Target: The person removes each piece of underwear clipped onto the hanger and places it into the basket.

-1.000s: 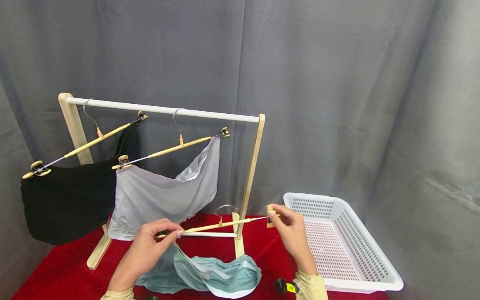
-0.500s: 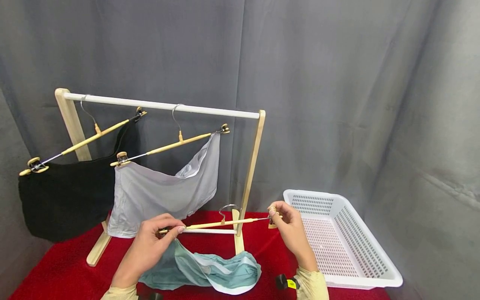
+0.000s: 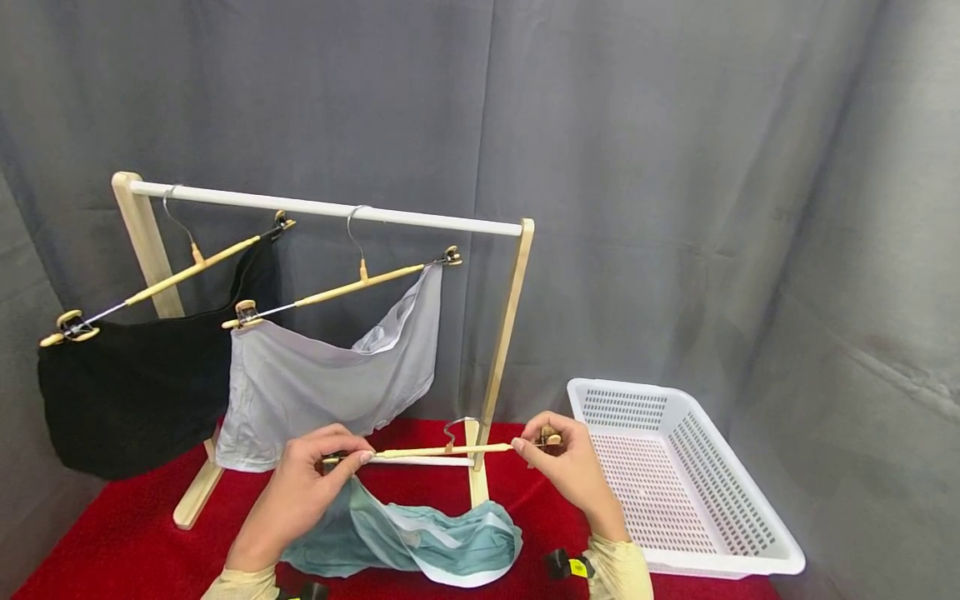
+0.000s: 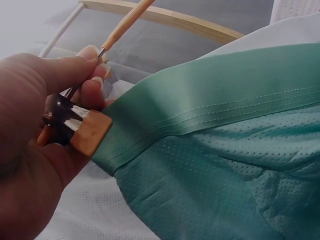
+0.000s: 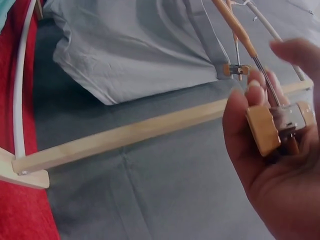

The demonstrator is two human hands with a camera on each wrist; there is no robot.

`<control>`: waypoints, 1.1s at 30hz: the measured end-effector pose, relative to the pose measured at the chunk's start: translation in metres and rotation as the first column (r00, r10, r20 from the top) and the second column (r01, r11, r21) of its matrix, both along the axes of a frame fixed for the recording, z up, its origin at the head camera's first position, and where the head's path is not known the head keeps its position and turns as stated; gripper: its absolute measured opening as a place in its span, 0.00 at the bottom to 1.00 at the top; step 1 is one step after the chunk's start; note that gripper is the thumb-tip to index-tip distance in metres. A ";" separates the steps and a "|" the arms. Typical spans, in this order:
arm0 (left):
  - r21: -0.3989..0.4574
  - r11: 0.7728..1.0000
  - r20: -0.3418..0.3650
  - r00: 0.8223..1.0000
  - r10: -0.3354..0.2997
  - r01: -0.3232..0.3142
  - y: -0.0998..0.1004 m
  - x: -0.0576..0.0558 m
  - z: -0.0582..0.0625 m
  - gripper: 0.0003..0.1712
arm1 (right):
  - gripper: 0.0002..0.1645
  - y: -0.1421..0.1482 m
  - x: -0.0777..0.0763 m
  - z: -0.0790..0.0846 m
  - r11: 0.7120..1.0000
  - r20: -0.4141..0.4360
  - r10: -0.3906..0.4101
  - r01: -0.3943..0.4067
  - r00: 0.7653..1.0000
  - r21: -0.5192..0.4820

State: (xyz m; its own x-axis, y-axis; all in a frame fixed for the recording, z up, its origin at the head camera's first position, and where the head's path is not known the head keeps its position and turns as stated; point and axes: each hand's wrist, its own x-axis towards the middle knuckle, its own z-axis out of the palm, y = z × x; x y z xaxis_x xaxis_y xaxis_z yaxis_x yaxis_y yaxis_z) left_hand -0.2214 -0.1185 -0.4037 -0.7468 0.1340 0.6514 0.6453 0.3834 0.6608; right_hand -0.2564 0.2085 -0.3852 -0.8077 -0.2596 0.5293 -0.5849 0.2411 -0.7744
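A clip hanger with a thin metal hook is held level between both hands. My left hand pinches its metal rod at the left end. Beside that hand, the left wooden clip sits at the waistband of the teal underwear, which hangs below with its lower part on the red cloth. At the hanger's other end, my right hand holds the rod between thumb and fingers. The right clip lies within that hand's palm side, with no fabric in it.
Behind the hands stands a wooden rack with a white top bar. Black underwear and grey underwear hang there on similar clip hangers. A white plastic basket is at the right on the red cloth.
My right hand has shifted from the right clip inward to the hanger's rod. The left hand keeps its pinch on the rod, and the view has tilted slightly.
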 end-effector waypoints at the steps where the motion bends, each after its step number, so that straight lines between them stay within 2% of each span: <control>1: -0.006 1.000 0.000 1.000 -0.007 0.007 -0.001 -0.003 -0.003 0.06 | 0.08 0.001 0.000 0.000 1.000 -0.002 0.001 -0.001 1.000 0.019; 6: -0.025 0.999 0.030 0.998 -0.047 0.048 -0.003 -0.011 -0.011 0.05 | 0.08 0.006 0.002 0.001 0.994 -0.028 0.025 -0.022 0.999 0.104; 10: -0.036 0.997 0.049 0.997 -0.061 0.062 -0.001 -0.011 -0.010 0.06 | 0.09 0.005 0.004 0.002 0.988 0.020 0.048 -0.051 0.999 0.147; 14: -0.048 0.998 0.047 0.998 -0.040 0.043 0.001 -0.011 -0.012 0.06 | 0.11 0.004 0.003 0.000 0.982 0.044 0.071 -0.078 0.996 0.172; 17: -0.040 0.999 0.072 0.997 -0.028 0.031 0.001 -0.010 -0.012 0.07 | 0.08 0.004 0.002 -0.002 0.977 0.020 0.088 -0.090 0.996 0.191; 23: -0.020 0.999 0.165 0.986 -0.029 0.032 0.002 -0.007 -0.010 0.15 | 0.05 0.004 0.002 -0.002 0.976 -0.010 0.094 -0.090 0.996 0.196; 27: -0.011 0.999 0.179 0.983 -0.037 0.039 0.002 -0.009 -0.012 0.23 | 0.06 0.003 0.002 -0.002 0.978 -0.007 0.069 -0.067 0.998 0.197; 33: -0.022 1.000 0.211 0.978 0.002 0.003 0.002 -0.011 -0.014 0.19 | 0.06 0.004 0.002 -0.003 0.982 -0.002 0.046 -0.045 0.999 0.184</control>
State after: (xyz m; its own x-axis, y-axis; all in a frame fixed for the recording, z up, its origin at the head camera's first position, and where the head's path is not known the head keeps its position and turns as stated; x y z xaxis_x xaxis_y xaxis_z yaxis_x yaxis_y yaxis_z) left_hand -0.2323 -0.1167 -0.4177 -0.8668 0.1473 0.4764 0.4928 0.3992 0.7732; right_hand -0.2549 0.2122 -0.3879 -0.7899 -0.3892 0.4738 -0.6029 0.3521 -0.7159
